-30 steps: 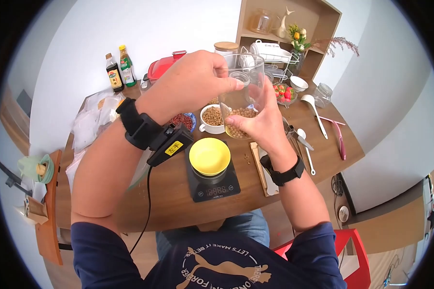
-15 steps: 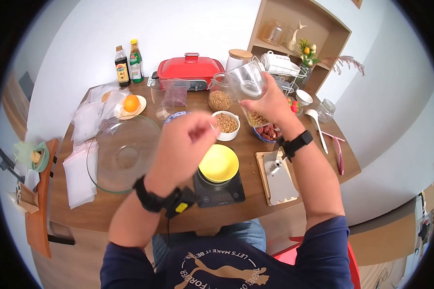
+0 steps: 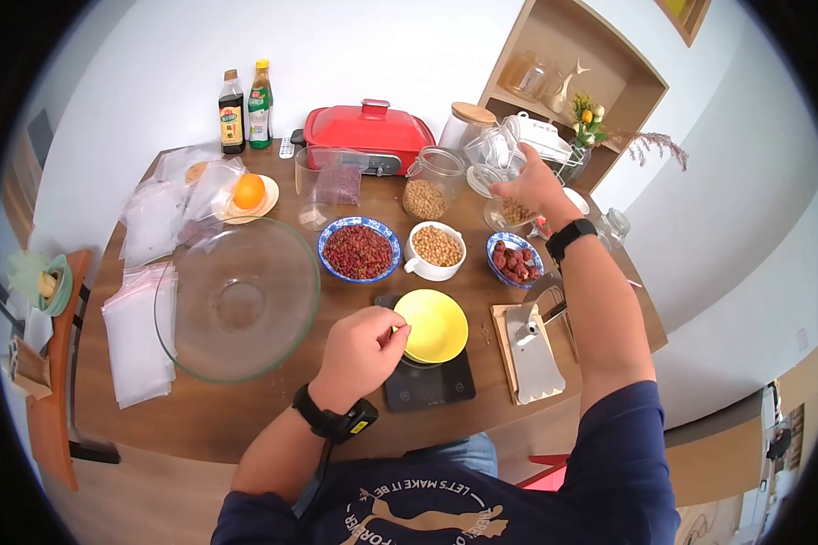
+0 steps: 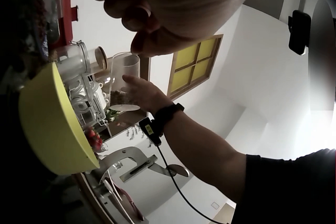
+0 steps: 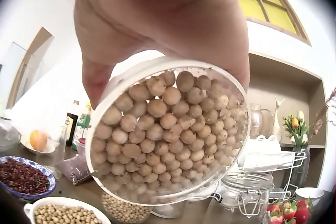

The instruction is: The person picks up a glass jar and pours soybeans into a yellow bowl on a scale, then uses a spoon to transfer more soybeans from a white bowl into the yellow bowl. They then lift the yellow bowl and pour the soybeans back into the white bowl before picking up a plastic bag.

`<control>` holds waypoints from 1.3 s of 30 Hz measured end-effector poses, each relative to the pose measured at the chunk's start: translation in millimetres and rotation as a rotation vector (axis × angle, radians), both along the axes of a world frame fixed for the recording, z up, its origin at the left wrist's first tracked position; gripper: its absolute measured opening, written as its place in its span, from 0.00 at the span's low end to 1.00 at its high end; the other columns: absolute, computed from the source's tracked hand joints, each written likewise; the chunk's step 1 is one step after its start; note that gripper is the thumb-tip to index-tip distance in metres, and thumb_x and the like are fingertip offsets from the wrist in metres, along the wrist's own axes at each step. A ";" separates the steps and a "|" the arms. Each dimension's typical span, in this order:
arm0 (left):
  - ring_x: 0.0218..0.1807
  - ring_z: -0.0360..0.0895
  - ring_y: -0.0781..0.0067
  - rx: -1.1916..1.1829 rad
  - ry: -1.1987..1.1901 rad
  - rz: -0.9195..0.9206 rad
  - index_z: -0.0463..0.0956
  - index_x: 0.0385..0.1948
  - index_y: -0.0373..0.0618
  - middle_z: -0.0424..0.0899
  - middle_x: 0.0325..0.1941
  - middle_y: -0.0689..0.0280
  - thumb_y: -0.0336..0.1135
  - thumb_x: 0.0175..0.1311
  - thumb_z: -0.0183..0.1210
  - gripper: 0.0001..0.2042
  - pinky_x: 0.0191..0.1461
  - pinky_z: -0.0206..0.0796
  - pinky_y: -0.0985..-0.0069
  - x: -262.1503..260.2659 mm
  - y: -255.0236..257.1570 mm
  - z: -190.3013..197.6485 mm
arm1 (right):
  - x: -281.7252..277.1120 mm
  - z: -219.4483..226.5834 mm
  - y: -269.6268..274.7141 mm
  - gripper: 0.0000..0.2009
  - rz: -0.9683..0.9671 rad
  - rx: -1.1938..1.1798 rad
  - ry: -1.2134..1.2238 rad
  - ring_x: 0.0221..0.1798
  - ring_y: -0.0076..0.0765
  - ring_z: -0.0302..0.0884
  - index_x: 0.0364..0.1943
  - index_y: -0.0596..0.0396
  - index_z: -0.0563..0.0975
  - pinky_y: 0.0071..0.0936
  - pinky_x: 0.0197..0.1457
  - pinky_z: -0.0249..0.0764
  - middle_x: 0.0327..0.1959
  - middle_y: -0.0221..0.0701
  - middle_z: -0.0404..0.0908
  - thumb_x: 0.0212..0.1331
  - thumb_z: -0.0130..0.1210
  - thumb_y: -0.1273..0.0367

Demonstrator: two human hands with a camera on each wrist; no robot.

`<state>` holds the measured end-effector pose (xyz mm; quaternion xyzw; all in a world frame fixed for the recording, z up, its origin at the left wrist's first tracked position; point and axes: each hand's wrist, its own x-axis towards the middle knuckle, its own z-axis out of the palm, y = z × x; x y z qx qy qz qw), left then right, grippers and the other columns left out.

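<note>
My right hand (image 3: 538, 186) holds a clear cup (image 5: 100, 182) up over the far right of the table. Round tan beans (image 5: 168, 129) show through its base. My left hand (image 3: 359, 352) is at the left edge of a yellow bowl (image 3: 438, 320), fingers curled and thumb against the forefinger; no object shows in it. The left wrist view has this hand above the bowl's rim. Beneath the bowl is a black kitchen scale (image 3: 430, 386). Behind it stand a white cup of tan beans (image 3: 436, 263) and a patterned bowl of red peppercorn-like grains (image 3: 360, 250).
Left of the bowl lies a large glass bowl (image 3: 236, 300), with plastic bags (image 3: 141, 336) beyond. On the right are a slicer (image 3: 529, 354) and a bowl of reddish-brown pieces (image 3: 516, 262). A red electric pot (image 3: 368, 132) and a bean jar (image 3: 427, 186) stand behind.
My left hand has left the cup and come down toward me to the yellow bowl's edge. The right hand has carried the cup away to the right and farther back.
</note>
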<state>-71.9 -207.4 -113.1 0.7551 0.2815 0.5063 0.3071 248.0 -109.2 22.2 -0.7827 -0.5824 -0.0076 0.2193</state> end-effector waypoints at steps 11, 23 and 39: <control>0.18 0.69 0.63 0.159 -0.002 0.183 0.76 0.24 0.42 0.74 0.19 0.61 0.23 0.50 0.63 0.04 0.22 0.59 0.69 -13.1 9.2 -8.1 | 14.8 -6.7 43.2 0.52 -0.013 -0.095 -0.171 0.59 0.49 0.74 0.67 0.57 0.58 0.35 0.62 0.70 0.56 0.51 0.75 0.32 0.71 0.55; 0.19 0.71 0.59 0.202 -0.034 0.260 0.75 0.24 0.44 0.73 0.18 0.62 0.23 0.49 0.62 0.05 0.22 0.61 0.66 -10.4 16.2 -20.7 | 8.9 -4.1 60.6 0.49 0.038 -0.143 -0.394 0.53 0.50 0.77 0.66 0.55 0.61 0.38 0.58 0.73 0.49 0.48 0.78 0.32 0.70 0.56; 0.20 0.72 0.59 0.183 -0.029 0.273 0.74 0.23 0.44 0.73 0.18 0.62 0.24 0.50 0.62 0.05 0.22 0.62 0.65 -9.2 22.7 -29.4 | -0.4 -2.4 78.7 0.47 0.026 -0.195 -0.576 0.53 0.51 0.76 0.66 0.48 0.62 0.40 0.56 0.74 0.49 0.46 0.77 0.33 0.70 0.58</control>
